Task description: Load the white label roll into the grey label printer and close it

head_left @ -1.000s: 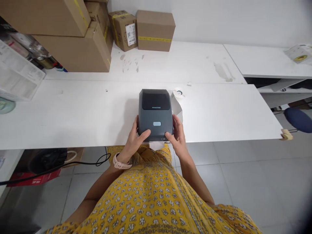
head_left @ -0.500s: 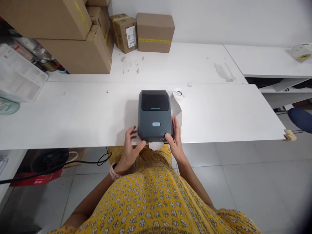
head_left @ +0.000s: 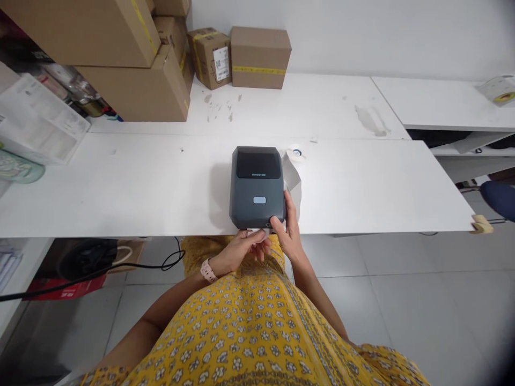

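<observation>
A dark grey label printer (head_left: 257, 187) stands at the front edge of the white table, its lid closed. My right hand (head_left: 288, 230) grips its right front corner, thumb on top and fingers along the side. Below the printer's front, my left hand (head_left: 245, 247) pinches the end of a white paper strip (head_left: 256, 235) between thumb and fingers. Behind the right side of the printer lies a small roll of white label paper (head_left: 296, 153), and its loose strip (head_left: 295, 179) curls down beside the printer.
Cardboard boxes (head_left: 132, 91) are stacked at the back left, with two smaller cartons (head_left: 260, 59) against the wall. A clear plastic package (head_left: 44, 120) and a green bottle (head_left: 20, 167) are at far left. A black cable (head_left: 140, 267) hangs below the table (head_left: 362, 187).
My left hand has moved from the printer's left side to the paper strip at its front and closed on it. My right hand stays at the printer's corner.
</observation>
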`<state>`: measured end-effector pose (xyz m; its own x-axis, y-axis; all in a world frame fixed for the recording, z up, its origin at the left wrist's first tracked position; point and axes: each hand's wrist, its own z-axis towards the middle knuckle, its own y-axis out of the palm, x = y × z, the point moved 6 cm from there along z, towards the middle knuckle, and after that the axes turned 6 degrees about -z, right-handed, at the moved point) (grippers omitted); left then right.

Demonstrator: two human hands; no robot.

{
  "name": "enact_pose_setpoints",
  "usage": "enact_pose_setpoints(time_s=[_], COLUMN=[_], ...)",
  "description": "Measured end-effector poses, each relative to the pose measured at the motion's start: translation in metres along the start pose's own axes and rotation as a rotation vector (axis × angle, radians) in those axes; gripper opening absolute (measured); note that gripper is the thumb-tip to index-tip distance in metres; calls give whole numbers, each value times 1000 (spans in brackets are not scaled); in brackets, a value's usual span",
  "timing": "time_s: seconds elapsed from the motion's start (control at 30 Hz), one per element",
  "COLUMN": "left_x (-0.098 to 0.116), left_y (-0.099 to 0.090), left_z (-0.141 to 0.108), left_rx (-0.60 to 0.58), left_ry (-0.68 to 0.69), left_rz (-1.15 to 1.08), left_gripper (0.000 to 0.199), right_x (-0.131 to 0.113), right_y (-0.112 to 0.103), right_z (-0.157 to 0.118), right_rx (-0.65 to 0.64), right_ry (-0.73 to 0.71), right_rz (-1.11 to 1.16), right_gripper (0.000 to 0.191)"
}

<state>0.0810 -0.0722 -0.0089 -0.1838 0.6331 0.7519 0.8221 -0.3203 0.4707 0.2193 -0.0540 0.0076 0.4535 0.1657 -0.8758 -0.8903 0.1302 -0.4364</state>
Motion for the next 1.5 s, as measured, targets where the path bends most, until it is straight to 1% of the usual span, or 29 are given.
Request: enact_pose_setpoints(time_s=[0.07, 0.13, 0.2, 0.27, 0.33, 0.4, 0.47, 0.5, 0.53, 0.6, 0.63, 0.67, 0.7, 0.73, 0.8, 0.87, 0.9, 0.97, 1.03, 1.1, 1.17, 1.2, 1.27, 1.33, 1.43, 1.5], left_x=[-1, 0, 2, 4, 7, 13, 24, 31, 40, 59, 68, 75, 79, 82, 84, 90, 96, 112, 130, 144, 148, 145, 136, 124, 116, 118], left_y=[-1, -3, -5, -9, -19, -35, -56, -67, -77, -92, -94, -92, -88, -82, -70, -60, -56, -52, -54, -63, -76, -81, -91, -96, -92, -87], left_z=[0, 0, -1, -5, -13, -23, -33, -37, -40, -46, -48, -49, -48, -45, -37, -31, -29, -24, -18, -9, 4, 12, 26, 37, 44, 44], left_rx=[15, 21, -19, -87, -130, -112, -19, 69, 175, 395, 473, 514, 518, 496, 415, 354, 337, 327, 358, 425, 503, 538, 594, 604, 599, 630], left_ry=[22, 48, 71, 77, 55, 32, 41, 68, 119, 306, 423, 531, 615, 666, 700, 721, 741, 798, 872, 954, 970, 944, 848, 743, 635, 567], left_rz=[38, 110, 206, 339, 492, 600, 640, 643, 638, 610, 592, 575, 558, 541, 495, 448, 437, 444, 457, 433, 419, 444, 522, 599, 720, 826], left_gripper=[56, 58, 58, 52, 45, 40, 38, 39, 41, 41, 39, 38, 40, 44, 51, 55, 56, 57, 55, 52, 47, 45, 45, 50, 58, 63], right_x=[-7, -21, -39, -53, -57, -57, -55, -54, -53, -51, -50, -49, -46, -43, -37, -34, -35, -41, -52, -65, -77, -82, -89, -93, -92, -90], right_y=[-4, -9, -13, -13, -10, -7, -4, -3, -3, -4, -6, -9, -13, -17, -25, -30, -31, -34, -37, -40, -43, -44, -46, -47, -47, -48], right_z=[0, 3, 7, 14, 21, 28, 33, 34, 36, 36, 36, 34, 33, 31, 28, 30, 34, 49, 71, 98, 127, 142, 170, 197, 232, 241], right_rx=[38, 88, 107, 80, 41, 6, -29, -44, -61, -87, -86, -71, -42, -4, 68, 93, 91, 85, 91, 115, 160, 183, 221, 241, 229, 215], right_ry=[-28, -111, -237, -328, -339, -316, -307, -311, -317, -325, -326, -322, -307, -283, -226, -198, -207, -267, -357, -432, -453, -443, -403, -361, -295, -273], right_rz=[-38, -123, -243, -353, -421, -448, -454, -454, -453, -429, -394, -343, -281, -214, -89, -11, 5, 1, -34, -65, -86, -94, -106, -131, -177, -200], right_gripper=[69, 59, 46, 36, 31, 27, 24, 23, 23, 26, 29, 32, 36, 41, 50, 55, 57, 62, 67, 70, 72, 72, 74, 76, 78, 80])
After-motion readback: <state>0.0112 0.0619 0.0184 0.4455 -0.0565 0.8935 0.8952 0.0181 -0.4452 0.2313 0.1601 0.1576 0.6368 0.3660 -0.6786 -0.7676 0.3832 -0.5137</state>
